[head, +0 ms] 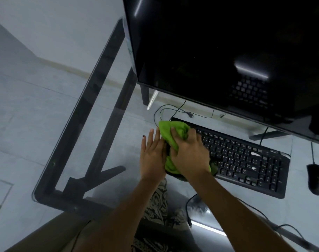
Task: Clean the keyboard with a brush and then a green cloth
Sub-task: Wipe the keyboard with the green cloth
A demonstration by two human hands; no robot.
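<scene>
A black keyboard (245, 160) lies on the glass desk, angled down to the right. A bunched green cloth (171, 131) covers its left end. My right hand (189, 155) grips the cloth and presses it onto the left keys. My left hand (151, 157) lies flat with straight fingers against the keyboard's left edge, beside the cloth. No brush is in view.
A large dark monitor (227, 51) stands behind the keyboard. A black mouse (317, 179) sits at the right edge. Cables (182, 111) run behind the keyboard, under the monitor. The glass desk (104, 151) shows its dark frame (78, 124) and the floor below.
</scene>
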